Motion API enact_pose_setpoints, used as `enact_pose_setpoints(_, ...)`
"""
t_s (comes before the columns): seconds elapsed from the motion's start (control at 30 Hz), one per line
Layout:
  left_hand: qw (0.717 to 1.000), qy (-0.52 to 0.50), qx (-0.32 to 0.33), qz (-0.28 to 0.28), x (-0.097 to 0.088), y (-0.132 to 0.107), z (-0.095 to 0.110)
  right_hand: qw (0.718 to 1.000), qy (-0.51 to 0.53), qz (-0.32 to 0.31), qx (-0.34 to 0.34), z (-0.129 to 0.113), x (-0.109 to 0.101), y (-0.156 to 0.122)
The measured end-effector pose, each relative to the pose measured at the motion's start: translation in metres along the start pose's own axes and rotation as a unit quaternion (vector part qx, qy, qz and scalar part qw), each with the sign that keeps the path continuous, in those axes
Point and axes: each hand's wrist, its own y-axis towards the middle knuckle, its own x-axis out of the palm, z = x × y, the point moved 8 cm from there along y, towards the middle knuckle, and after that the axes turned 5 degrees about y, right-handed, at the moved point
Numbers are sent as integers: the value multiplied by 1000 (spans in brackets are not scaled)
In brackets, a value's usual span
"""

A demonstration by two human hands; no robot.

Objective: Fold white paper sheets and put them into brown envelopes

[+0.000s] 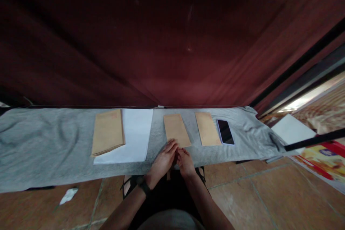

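Risking, probably, a crease in the middle envelope [176, 128] from uneven pressing or tugging; lying right of midway along the cloth-covered table [248, 136], between front and back edges. Holding left hand [163, 161] and right hand [185, 161] together at the envelope's near end, angled inward, fingers curled; cannot tell whether pinching it.

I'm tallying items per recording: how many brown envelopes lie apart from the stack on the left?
2 visible: the middle envelope, partly covered by the left hand, and the right envelope, just left of the phone. Others may be hidden underneath.
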Motion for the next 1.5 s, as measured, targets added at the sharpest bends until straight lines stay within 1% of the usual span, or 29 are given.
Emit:
enact_pose_setpoints(0.1, 1000, 8, 20, -16, -1, -6, -11, 998, -40, -21, 52, 6, -6, -6)
enact_pose_setpoints(0.13, 999, 10, 24, -21, -2, -9, -14, 995, -63, -32, 63, 7, -8, -10)
enact_pose_setpoints(0.17, 999, 11, 25, -24, -3, -12, -18, 993, -97, -41, 59, 5, -11, -13)
enact_pose_setpoints(0.2, 999, 12, 28, -26, -4, -16, -20, 988, -143, -47, 32, -2, -14, -17)
enact_pose_setpoints(0.23, 999, 14, 33, -28, -5, -19, -22, 978, -200, -48, -19, -13, -16, -20)
enact_pose_setpoints(0.27, 999, 16, 38, -28, -6, -21, -23, 958, -269, -50, -85, -26, -17, -24)
enact_pose_setpoints(0.3, 999, 20, 42, -27, -7, -24, -23, 923, -346, -55, -161, -40, -16, -29)
enact_pose_setpoints(0.37, 998, 33, 43, -19, -9, -27, -22, 825, -480, -76, -288, -60, -8, -41)
enact_pose_setpoints(0.4, 998, 41, 39, -12, -10, -27, -22, 773, -532, -96, -331, -63, -3, -46)
enact_pose_setpoints(0.47, 998, 55, 27, 10, -15, -27, -20, 679, -611, -140, -382, -62, 5, -52)
enact_pose_setpoints(0.5, 998, 61, 21, 21, -17, -26, -19, 643, -638, -157, -395, -60, 7, -54)
enact_pose_setpoints(0.53, 997, 65, 17, 30, -20, -25, -17, 617, -657, -167, -401, -57, 8, -54)
enact_pose_setpoints(0.57, 997, 69, 12, 35, -22, -24, -15, 601, -669, -172, -402, -55, 8, -54)
enact_pose_setpoints(0.63, 997, 72, 4, 40, -26, -22, -13, 592, -678, -175, -398, -52, 7, -53)
enact_pose_setpoints(0.77, 997, 66, -10, 43, -30, -20, -11, 593, -684, -180, -385, -49, 6, -53)
enact_pose_setpoints(1.03, 998, 54, -19, 3, -27, -19, -8, 596, -696, -186, -354, -49, 6, -52)
enact_pose_setpoints(1.13, 998, 58, -19, -15, -25, -11, -12, 599, -697, -185, -350, -50, 6, -52)
enact_pose_setpoints(1.23, 997, 73, -18, -19, -24, 12, -23, 604, -695, -181, -346, -50, 5, -51)
enact_pose_setpoints(1.33, 996, 86, -9, -9, -21, 50, -37, 609, -693, -177, -343, -50, 5, -50)
enact_pose_setpoints(1.43, 994, 108, -16, -25, -11, 89, -55, 613, -692, -176, -338, -50, 5, -48)
enact_pose_setpoints(1.5, 993, 114, -20, -31, -5, 110, -66, 617, -691, -175, -334, -50, 5, -47)
